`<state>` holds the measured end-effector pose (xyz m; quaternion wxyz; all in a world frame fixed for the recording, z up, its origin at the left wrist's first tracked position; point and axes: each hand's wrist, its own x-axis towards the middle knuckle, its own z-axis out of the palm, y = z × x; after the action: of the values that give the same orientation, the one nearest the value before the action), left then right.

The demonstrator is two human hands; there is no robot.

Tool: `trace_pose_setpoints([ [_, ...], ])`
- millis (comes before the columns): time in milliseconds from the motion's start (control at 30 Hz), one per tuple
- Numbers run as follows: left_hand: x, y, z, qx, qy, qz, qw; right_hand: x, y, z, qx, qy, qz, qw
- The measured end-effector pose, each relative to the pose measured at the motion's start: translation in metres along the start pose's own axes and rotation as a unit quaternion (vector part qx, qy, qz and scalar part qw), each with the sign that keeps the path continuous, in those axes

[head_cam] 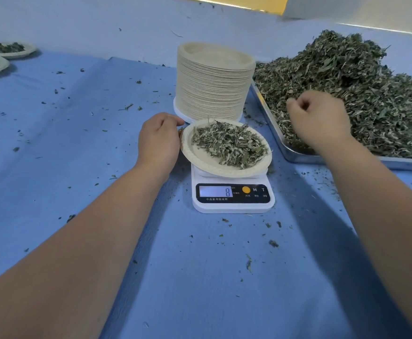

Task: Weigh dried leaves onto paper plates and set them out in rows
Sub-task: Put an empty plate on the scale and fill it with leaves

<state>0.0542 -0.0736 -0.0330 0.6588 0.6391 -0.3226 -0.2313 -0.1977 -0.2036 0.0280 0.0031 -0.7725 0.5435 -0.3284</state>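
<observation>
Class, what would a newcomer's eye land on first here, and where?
The big heap of dried leaves in the metal tray at right stands out first. Next comes the tall stack of paper plates behind the scale, whose leaf-filled plate the left hand holds at its rim.

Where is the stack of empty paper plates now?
In the head view, the stack of empty plates stands near the centre, just behind the scale, with the metal tray of leaves at its right.

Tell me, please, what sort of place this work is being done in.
Probably a small herb-portioning workroom: a digital scale bearing a paper plate of dried leaves, a tall stack of plates, and a metal tray holding a big leaf heap.
</observation>
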Motion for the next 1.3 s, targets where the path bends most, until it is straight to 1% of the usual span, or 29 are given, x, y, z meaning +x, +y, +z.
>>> trace_pose_setpoints([
  [67, 0.001, 0.000, 0.000, 0.000, -0.003, 0.000, 1.000, -0.006, 0.010, 0.004, -0.018, -0.064, 0.013, 0.998],
  [100, 0.002, -0.001, 0.000, -0.001, -0.004, -0.001, 1.000, -0.010, 0.011, 0.005, -0.017, -0.073, 0.010, 0.997],
  [133, 0.002, -0.001, 0.000, -0.001, -0.004, -0.002, 1.000, -0.014, 0.012, 0.005, -0.014, -0.067, 0.001, 0.998],
  [200, 0.004, -0.002, 0.000, 0.006, -0.003, -0.002, 1.000, -0.023, 0.011, 0.003, 0.000, -0.028, -0.025, 0.999],
  [267, 0.004, -0.003, 0.000, 0.009, 0.001, -0.003, 1.000, -0.035, 0.005, -0.002, 0.034, 0.003, -0.054, 0.998],
  [333, 0.004, -0.003, 0.001, 0.010, -0.001, -0.004, 1.000, -0.048, -0.006, -0.008, 0.058, -0.001, -0.089, 0.994],
  [500, 0.002, -0.004, 0.002, 0.007, -0.007, -0.002, 1.000, -0.069, -0.034, -0.011, 0.119, -0.077, -0.146, 0.979],
  [633, 0.001, -0.003, 0.002, 0.012, -0.011, -0.006, 1.000, -0.062, -0.052, -0.012, 0.082, -0.157, -0.197, 0.964],
  [700, 0.000, -0.002, 0.002, 0.019, -0.010, -0.007, 1.000, -0.060, -0.060, -0.010, 0.050, -0.186, -0.217, 0.957],
  [767, 0.001, -0.002, 0.001, 0.020, -0.009, -0.006, 1.000, -0.058, -0.065, -0.006, 0.035, -0.197, -0.233, 0.952],
  [833, 0.001, -0.003, 0.002, 0.016, -0.009, -0.007, 1.000, -0.057, -0.068, -0.003, 0.051, -0.175, -0.239, 0.954],
  [900, 0.002, -0.004, 0.002, 0.014, -0.012, -0.006, 1.000, -0.056, -0.069, -0.001, 0.093, -0.142, -0.226, 0.959],
  [1033, 0.003, -0.004, 0.002, 0.014, -0.015, -0.003, 1.000, -0.055, -0.072, -0.005, 0.207, -0.058, -0.153, 0.964],
  [1100, 0.002, -0.004, 0.001, 0.015, -0.015, -0.006, 1.000, -0.055, -0.074, -0.007, 0.247, -0.037, -0.131, 0.959],
  [1200, 0.002, -0.004, 0.001, 0.014, -0.016, -0.007, 1.000, -0.057, -0.077, -0.006, 0.262, -0.020, -0.135, 0.955],
  [1300, 0.001, -0.003, 0.000, 0.017, -0.013, -0.005, 1.000, -0.051, -0.071, -0.007, 0.280, 0.021, -0.115, 0.953],
])
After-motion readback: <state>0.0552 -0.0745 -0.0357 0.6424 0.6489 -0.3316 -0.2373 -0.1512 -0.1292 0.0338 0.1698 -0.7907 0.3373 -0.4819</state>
